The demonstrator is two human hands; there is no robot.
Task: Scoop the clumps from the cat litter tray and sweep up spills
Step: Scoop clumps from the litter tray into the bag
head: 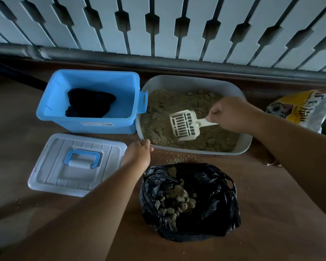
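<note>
A grey litter tray (241,147) full of tan litter stands on the brown floor near the white railing. My right hand (231,113) grips the handle of a white slotted scoop (183,124), whose head lies on the litter in the middle of the tray. My left hand (137,154) rests by the tray's front left corner, fingers touching its rim. An open black plastic bag (215,204) in front of the tray holds several litter clumps (177,200). Spilled grains (174,160) lie on the floor between tray and bag.
A blue plastic box (51,108) with a dark cloth inside stands left of the tray. Its clear lid with a blue handle (51,176) lies flat in front of it. A yellow litter bag (299,110) lies at the right. The railing (158,34) runs along the back.
</note>
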